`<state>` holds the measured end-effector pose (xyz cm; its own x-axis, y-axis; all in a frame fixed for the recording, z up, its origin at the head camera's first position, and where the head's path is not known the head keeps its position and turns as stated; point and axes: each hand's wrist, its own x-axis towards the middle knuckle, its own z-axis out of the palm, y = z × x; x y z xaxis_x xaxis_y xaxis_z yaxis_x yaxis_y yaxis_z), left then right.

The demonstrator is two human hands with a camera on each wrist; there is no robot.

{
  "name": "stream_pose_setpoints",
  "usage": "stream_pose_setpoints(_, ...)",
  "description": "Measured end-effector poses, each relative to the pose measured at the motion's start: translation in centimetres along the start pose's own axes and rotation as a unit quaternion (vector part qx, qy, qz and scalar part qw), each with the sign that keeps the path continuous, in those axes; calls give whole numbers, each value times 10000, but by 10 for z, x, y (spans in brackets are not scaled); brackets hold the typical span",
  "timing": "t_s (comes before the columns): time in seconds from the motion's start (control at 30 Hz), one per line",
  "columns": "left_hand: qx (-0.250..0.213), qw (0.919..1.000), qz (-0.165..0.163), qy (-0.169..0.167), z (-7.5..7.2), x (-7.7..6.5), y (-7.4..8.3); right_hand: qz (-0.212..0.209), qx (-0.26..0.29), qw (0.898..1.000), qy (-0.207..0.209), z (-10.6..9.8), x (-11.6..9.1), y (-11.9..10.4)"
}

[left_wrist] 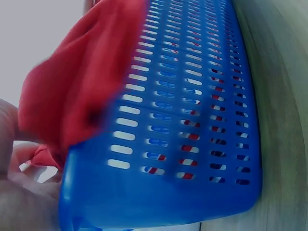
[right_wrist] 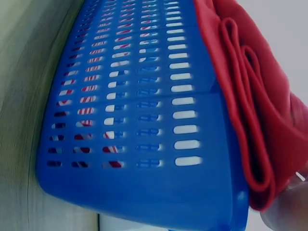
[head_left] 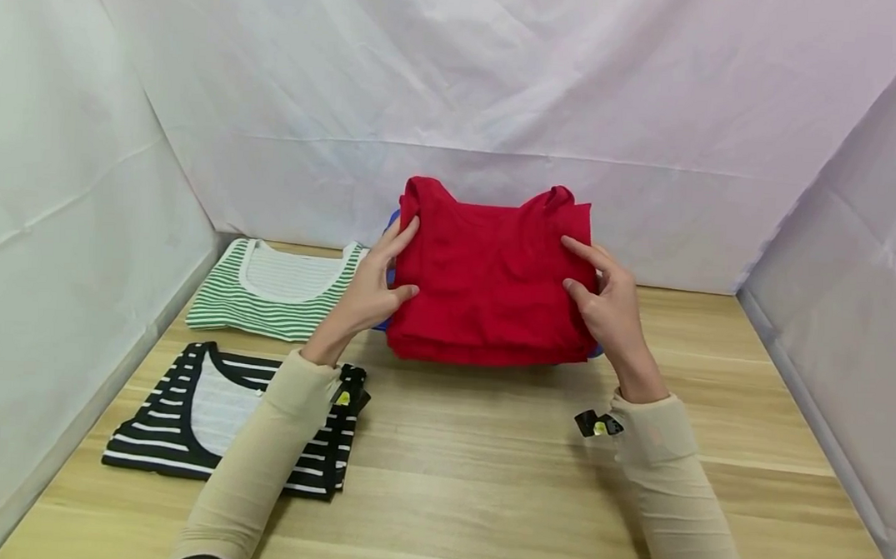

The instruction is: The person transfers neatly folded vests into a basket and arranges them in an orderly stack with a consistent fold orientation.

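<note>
A folded red top [head_left: 493, 273] is held level between both hands, over a blue slotted plastic basket [left_wrist: 183, 110] that it mostly covers in the head view. My left hand [head_left: 376, 285] grips its left edge, thumb on top and the other fingers partly hidden. At the opposite edge my right hand [head_left: 608, 299] pinches the cloth, with thumb and index finger on top. In the right wrist view the garment's folded layers [right_wrist: 250, 120] hang beside the basket's rim. Red-and-white striped cloth [right_wrist: 86, 110] shows through the basket's slots.
On the left of the wooden table [head_left: 469, 480] lie a folded green-and-white striped top [head_left: 282, 301] and, nearer, a folded black-and-white striped top [head_left: 163, 434], partly behind the left forearm. White sheets [head_left: 464, 80] wall the back and sides.
</note>
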<state>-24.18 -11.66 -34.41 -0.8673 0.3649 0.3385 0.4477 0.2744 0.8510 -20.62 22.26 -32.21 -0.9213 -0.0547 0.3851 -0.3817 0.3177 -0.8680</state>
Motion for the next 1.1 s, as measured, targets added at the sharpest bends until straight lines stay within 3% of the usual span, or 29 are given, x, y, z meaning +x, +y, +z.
stream_pose_setpoints(0.17,-90,9996,83,250,-1,2,-3,-133,-486,9985,-198,1,4,2)
stream_pose_setpoints(0.37,61,9999,-49,151,-3,5,-4,-157,-1370,9897,-392,4,6,4)
stream_pose_setpoints(0.7,226,9997,-88,29,-2,7,-4,103,-1105,9922,-566,0,6,12)
stream_pose_setpoints(0.9,347,9994,-6,3,-3,12,-1,17,-1022,9940,-381,0,9,11)
stream_pose_setpoints(1.1,109,9999,59,86,-4,15,1,-48,-760,9971,-75,2,8,12)
